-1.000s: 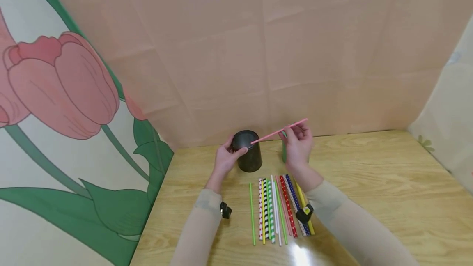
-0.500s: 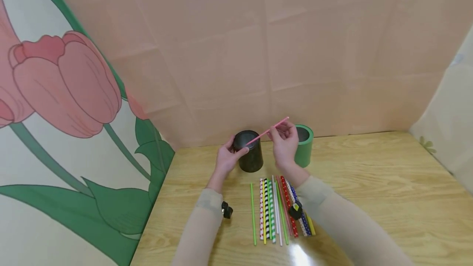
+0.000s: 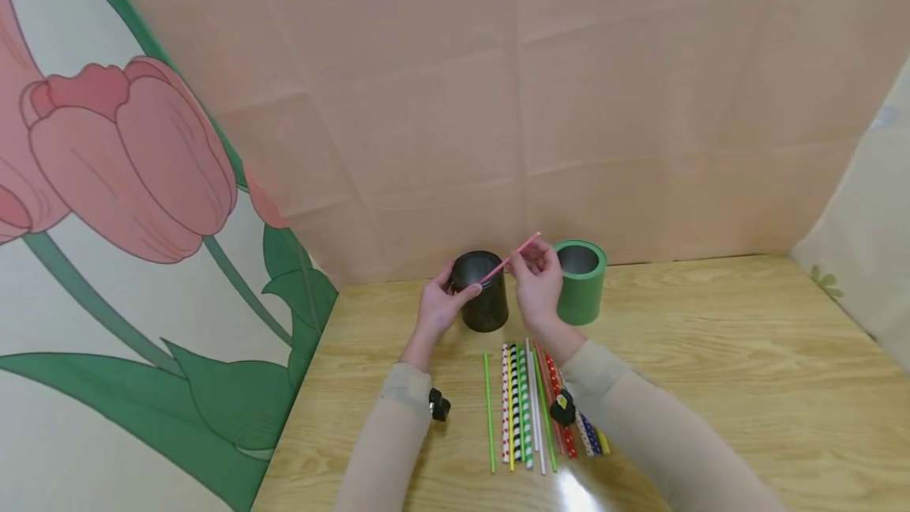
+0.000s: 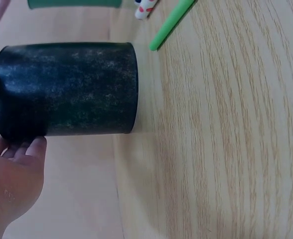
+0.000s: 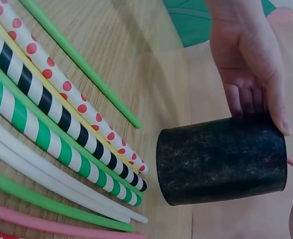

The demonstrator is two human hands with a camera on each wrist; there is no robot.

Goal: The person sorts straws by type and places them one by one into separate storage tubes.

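Observation:
My left hand [image 3: 438, 303] grips the rim of an upright black cup [image 3: 485, 308] from the left, with its thumb across the near edge. In the right wrist view, the fingers of that left hand [image 5: 251, 64] reach behind the cup [image 5: 221, 162]. My right hand [image 3: 538, 287] pinches a thin pink straw [image 3: 501, 265]. The straw slants down to the left, its lower end at the mouth of the black cup; whether it touches the cup I cannot tell. An upright green cup [image 3: 581, 299] stands just behind my right hand.
Several straws, plain and patterned, lie side by side on the wooden table [image 3: 746, 354], partly under my right forearm. A single light green straw [image 3: 489, 413] lies at their left end. Behind the table hangs a pinkish cloth [image 3: 604, 101]; a tulip-printed panel [image 3: 163, 164] stands at left.
My right hand has moved left with the pink straw, bringing its lower end to the black cup's mouth. The green cup has come out from behind that hand. My left hand keeps its grip.

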